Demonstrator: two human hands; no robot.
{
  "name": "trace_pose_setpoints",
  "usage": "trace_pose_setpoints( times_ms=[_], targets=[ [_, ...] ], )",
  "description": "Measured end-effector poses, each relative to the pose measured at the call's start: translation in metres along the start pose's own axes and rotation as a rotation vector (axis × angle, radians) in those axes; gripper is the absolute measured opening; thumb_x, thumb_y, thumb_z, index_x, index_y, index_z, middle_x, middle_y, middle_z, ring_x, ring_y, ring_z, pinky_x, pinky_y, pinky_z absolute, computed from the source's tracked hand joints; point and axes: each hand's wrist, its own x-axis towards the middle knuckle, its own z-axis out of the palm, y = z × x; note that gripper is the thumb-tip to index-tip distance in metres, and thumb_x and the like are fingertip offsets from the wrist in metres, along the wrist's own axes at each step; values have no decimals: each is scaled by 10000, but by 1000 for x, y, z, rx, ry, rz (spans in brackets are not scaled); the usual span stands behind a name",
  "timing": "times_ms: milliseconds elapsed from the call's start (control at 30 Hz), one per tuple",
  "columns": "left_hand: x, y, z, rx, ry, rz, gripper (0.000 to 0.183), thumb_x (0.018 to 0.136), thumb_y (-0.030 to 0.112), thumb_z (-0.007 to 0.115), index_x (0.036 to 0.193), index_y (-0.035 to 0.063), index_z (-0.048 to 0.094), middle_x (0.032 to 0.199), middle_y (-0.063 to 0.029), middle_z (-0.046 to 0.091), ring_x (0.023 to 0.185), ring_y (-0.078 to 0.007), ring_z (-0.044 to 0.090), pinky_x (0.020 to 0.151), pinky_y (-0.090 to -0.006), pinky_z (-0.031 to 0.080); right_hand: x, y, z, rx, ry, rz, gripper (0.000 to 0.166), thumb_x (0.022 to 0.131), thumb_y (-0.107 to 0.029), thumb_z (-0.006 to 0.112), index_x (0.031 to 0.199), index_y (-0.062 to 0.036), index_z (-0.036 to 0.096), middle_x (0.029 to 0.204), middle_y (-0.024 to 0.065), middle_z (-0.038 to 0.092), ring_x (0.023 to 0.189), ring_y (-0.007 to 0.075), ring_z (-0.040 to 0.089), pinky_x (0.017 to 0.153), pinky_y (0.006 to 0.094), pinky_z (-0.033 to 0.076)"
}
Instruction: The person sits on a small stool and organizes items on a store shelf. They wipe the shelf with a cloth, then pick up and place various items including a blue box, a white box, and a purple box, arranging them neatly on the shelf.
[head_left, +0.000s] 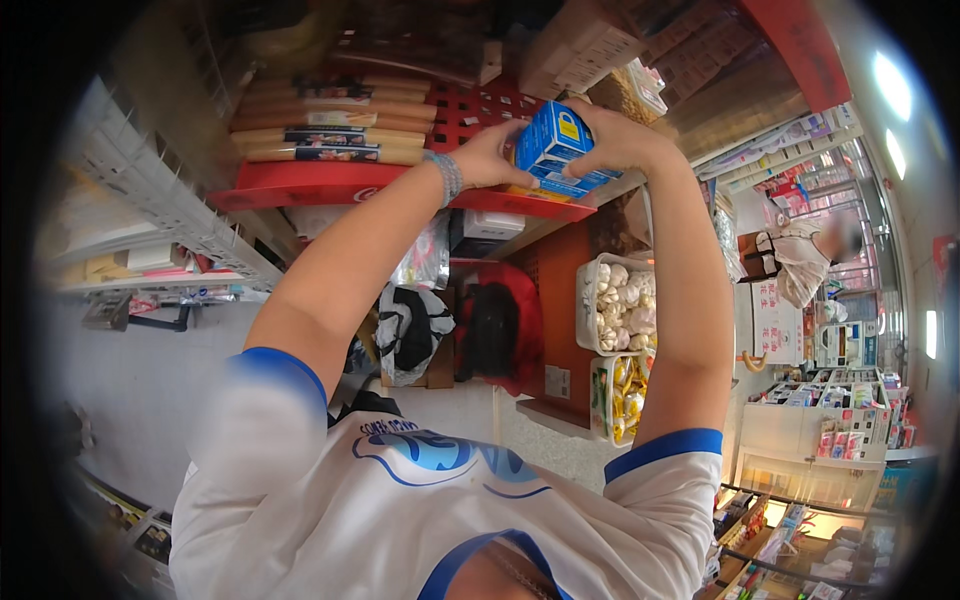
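Small blue cardboard boxes (553, 142), printed with a padlock picture, are stacked at the front of a red perforated shelf (450, 124). My left hand (491, 156) presses against their left side, thumb near the lower front corner. From the other side my right hand (619, 142) wraps around the top and right of the same stack, its thumb across the front. Both hands hold the boxes between them. Under the stack a bit of yellow packaging (536, 193) shows by the red shelf lip (315, 186). My palms and the boxes' back are hidden.
Wooden rolling pins (330, 139) with labels lie left on the shelf. Below right stand a basket of garlic (622, 304) and a container of yellow packets (628, 397). A white wire rack (172, 187) rises at left. Another person (795, 251) is farther off at right.
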Motion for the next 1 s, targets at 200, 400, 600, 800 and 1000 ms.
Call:
trace_pose_setpoints(
  times_ms=[200, 400, 600, 800, 1000],
  targets=[
    [-12, 9, 15, 298, 166, 25, 908, 555, 239, 839, 1287, -10, 362, 1174, -204, 547, 1095, -286, 543, 954, -334, 417, -8, -2, 5, -214, 69, 17, 1001, 535, -165, 765, 1388, -108, 244, 1207, 201, 493, 1097, 313, 505, 920, 339, 418],
    [-13, 9, 15, 256, 190, -22, 831, 570, 227, 821, 1243, -3, 392, 1120, -206, 574, 1047, -295, 571, 910, -340, 444, -8, -4, 5, -164, 48, 58, 1040, 532, -144, 765, 1409, -124, 208, 1215, 213, 484, 1110, 327, 496, 928, 349, 417],
    [-7, -5, 14, 129, 151, 82, 859, 621, 184, 801, 1298, 6, 301, 1050, -178, 566, 738, -164, 612, 670, -275, 504, -5, 1, 6, -112, 58, 21, 1031, 529, -134, 775, 1404, -124, 228, 1212, 211, 489, 1121, 324, 491, 937, 354, 411],
    [-3, -16, 15, 92, 193, 116, 840, 639, 162, 797, 1292, 15, 289, 1078, -154, 554, 774, -158, 610, 664, -256, 512, -2, 2, 5, -113, 68, -3, 1005, 527, -139, 778, 1390, -121, 263, 1211, 205, 493, 1122, 321, 491, 949, 355, 402],
    [-8, -4, 14, 103, 179, 40, 882, 581, 215, 820, 1275, 0, 321, 1116, -222, 558, 1028, -282, 575, 887, -336, 459, -2, 0, 2, -71, 30, -12, 974, 532, -120, 776, 1375, -124, 288, 1204, 192, 499, 1113, 316, 495, 949, 352, 403]
  ],
)
